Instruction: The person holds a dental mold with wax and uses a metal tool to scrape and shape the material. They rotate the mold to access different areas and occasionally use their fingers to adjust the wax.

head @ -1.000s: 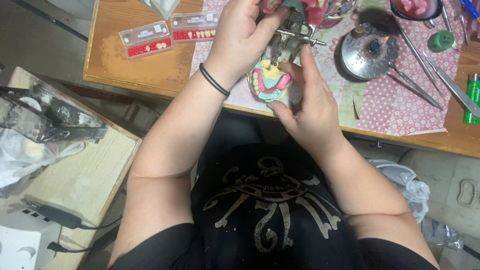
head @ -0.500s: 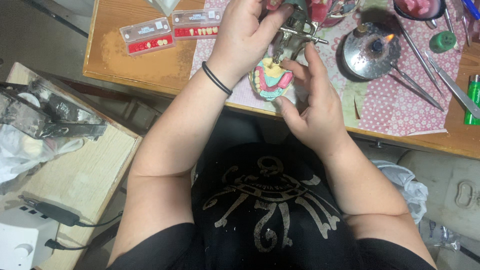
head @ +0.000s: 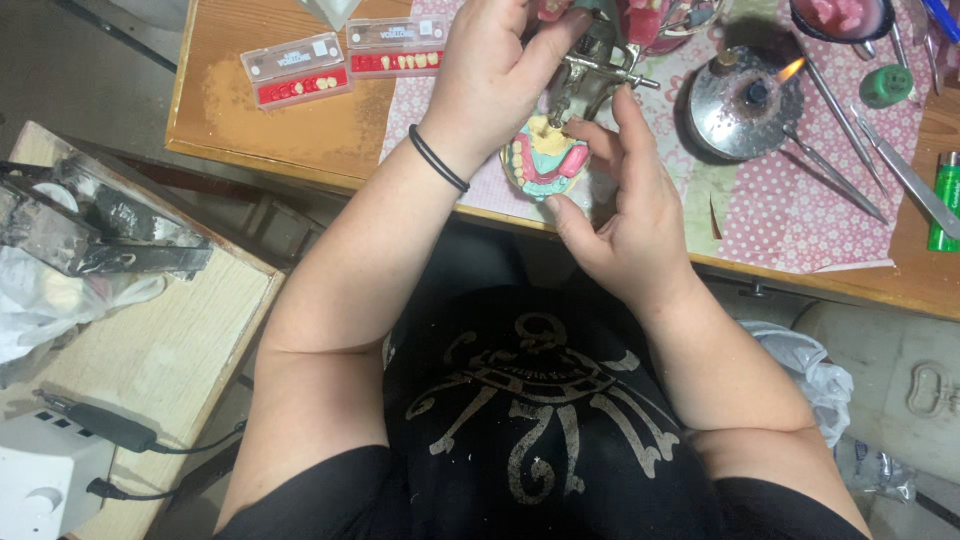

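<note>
A person in a black printed shirt works at a wooden workbench [head: 250, 120], both hands raised over its front edge. The left hand [head: 490, 80], a black hair tie around its wrist, is curled around the metal frame of a dental articulator [head: 598, 62], thumb and fingers closed on it. The right hand [head: 625, 215] cups a denture model [head: 545, 160] from below and from the side, its fingers wrapped about the pale cast, which carries pink wax, teal patches and a row of small teeth. The model sits just under the articulator's metal arms, at the near edge of a pink patterned cloth [head: 800, 215] spread on the bench.

To the right of the hands, a small alcohol burner [head: 745, 105] stands lit on the cloth, a short flame at its wick. Several slim metal hand instruments [head: 850, 185] lie angled beside it, with a green lighter [head: 944, 200] at the far right edge. Two clear flat boxes of artificial teeth [head: 345, 60] rest on bare wood to the left, well apart from the hands. A low side table [head: 150, 350] stands beside the person's left arm.
</note>
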